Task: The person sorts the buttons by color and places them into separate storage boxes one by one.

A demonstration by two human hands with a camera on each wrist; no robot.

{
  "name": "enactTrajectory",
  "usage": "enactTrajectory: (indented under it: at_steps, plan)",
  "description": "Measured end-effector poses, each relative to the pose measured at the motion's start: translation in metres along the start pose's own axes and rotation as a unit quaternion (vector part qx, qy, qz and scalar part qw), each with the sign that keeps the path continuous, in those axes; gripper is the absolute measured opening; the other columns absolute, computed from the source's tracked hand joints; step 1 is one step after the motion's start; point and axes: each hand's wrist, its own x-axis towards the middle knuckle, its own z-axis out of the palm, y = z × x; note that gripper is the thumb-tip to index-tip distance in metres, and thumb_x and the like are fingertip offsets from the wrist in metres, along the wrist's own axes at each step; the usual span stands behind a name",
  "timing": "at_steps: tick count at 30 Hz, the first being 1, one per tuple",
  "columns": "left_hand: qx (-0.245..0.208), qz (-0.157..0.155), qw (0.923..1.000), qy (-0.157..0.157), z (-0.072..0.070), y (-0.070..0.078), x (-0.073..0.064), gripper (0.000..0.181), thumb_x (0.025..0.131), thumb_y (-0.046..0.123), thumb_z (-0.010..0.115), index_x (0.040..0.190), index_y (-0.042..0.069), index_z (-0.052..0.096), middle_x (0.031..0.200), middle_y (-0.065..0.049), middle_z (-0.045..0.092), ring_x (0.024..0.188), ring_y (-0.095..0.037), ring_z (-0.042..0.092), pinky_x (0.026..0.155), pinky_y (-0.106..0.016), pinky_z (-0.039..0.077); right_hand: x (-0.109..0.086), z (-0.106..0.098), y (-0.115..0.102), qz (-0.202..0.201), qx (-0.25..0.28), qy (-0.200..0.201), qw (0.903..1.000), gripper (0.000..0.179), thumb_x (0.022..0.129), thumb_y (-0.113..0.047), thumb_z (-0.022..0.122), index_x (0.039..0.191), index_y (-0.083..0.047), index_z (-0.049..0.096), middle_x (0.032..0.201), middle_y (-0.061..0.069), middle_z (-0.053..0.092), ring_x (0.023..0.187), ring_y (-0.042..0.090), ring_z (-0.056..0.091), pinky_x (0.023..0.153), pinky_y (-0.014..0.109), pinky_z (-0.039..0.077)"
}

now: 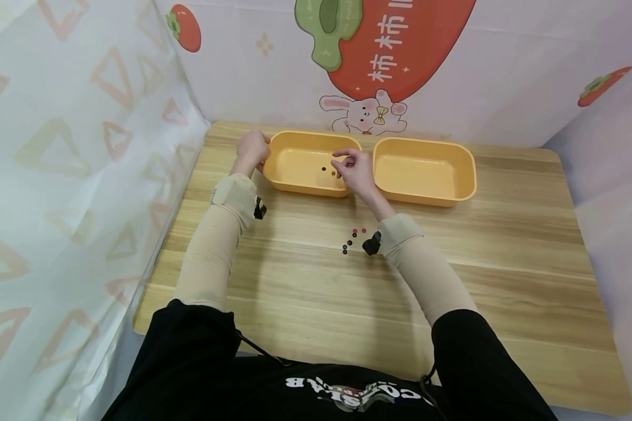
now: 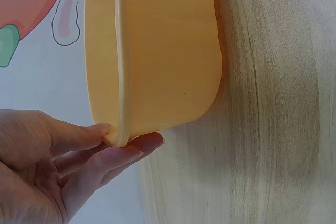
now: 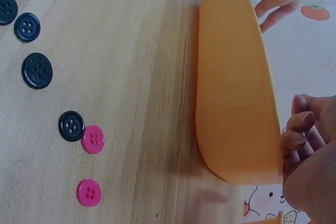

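Observation:
My left hand [image 2: 68,161] pinches the end rim of the left yellow bin [image 2: 168,51], thumb on the inside and fingers beneath the lip. Over the right end of that same bin hovers my right hand [image 1: 357,171], its fingers loosely bent and nothing visible between them. A dark button [image 1: 323,169] lies inside on the bin floor; just under the right fingertips is another small dark button [image 1: 333,173], either lying or falling, I cannot tell. On the table, several dark buttons [image 3: 37,71] and two pink buttons [image 3: 93,139] lie in a loose line.
A second yellow bin [image 1: 423,169] stands just right of the first. Both are on a wooden table [image 1: 516,263], near its back edge. A printed cloth [image 1: 242,70] hangs behind, and another cloth [image 1: 84,175] hangs on the left.

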Motion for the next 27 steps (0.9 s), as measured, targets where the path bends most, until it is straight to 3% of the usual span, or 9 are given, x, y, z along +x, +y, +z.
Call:
enactTrajectory:
  at_steps: [4,10,20,27]
  plan:
    - [-0.002,-0.002,1.0,-0.004,0.001,0.0,0.001,0.063,0.101,-0.007,0.043,0.162,0.004,0.051,0.163,-0.019,0.057,0.037,-0.007,0.058,0.055,-0.026,0.066,-0.006,-0.005,0.001,-0.007,0.014,-0.002,0.9999,0.025,0.102,-0.002,0.075,0.122,0.013,0.074,0.068,0.021,0.069,0.053,0.027,0.062,0.043,0.015,0.032]
    - [-0.023,-0.011,0.9996,-0.011,-0.002,0.001,0.003,0.064,0.101,-0.009,0.045,0.164,0.006,0.05,0.167,-0.017,0.054,0.043,-0.01,0.063,0.055,-0.025,0.065,-0.029,-0.018,0.0,-0.011,0.036,-0.021,0.9991,0.029,0.1,0.001,0.076,0.125,0.014,0.072,0.062,0.001,0.067,0.052,0.015,0.062,0.045,0.015,0.037]
    - [-0.021,-0.008,0.9995,-0.019,-0.007,0.0,0.004,0.066,0.1,-0.009,0.045,0.164,0.006,0.048,0.168,-0.018,0.052,0.04,-0.008,0.061,0.057,-0.025,0.066,-0.075,-0.035,0.001,-0.01,0.057,-0.052,0.997,0.033,0.101,0.003,0.074,0.132,0.015,0.068,0.066,-0.008,0.07,0.055,0.017,0.062,0.046,0.016,0.034]
    - [-0.026,-0.006,0.9994,-0.021,-0.003,-0.003,0.006,0.064,0.102,-0.007,0.046,0.164,0.006,0.049,0.166,-0.018,0.054,0.038,-0.008,0.061,0.057,-0.026,0.067,-0.107,-0.047,0.002,0.021,0.032,-0.096,0.9946,0.034,0.102,-0.001,0.074,0.134,0.01,0.071,0.067,0.011,0.073,0.044,0.017,0.052,0.04,0.017,0.036]
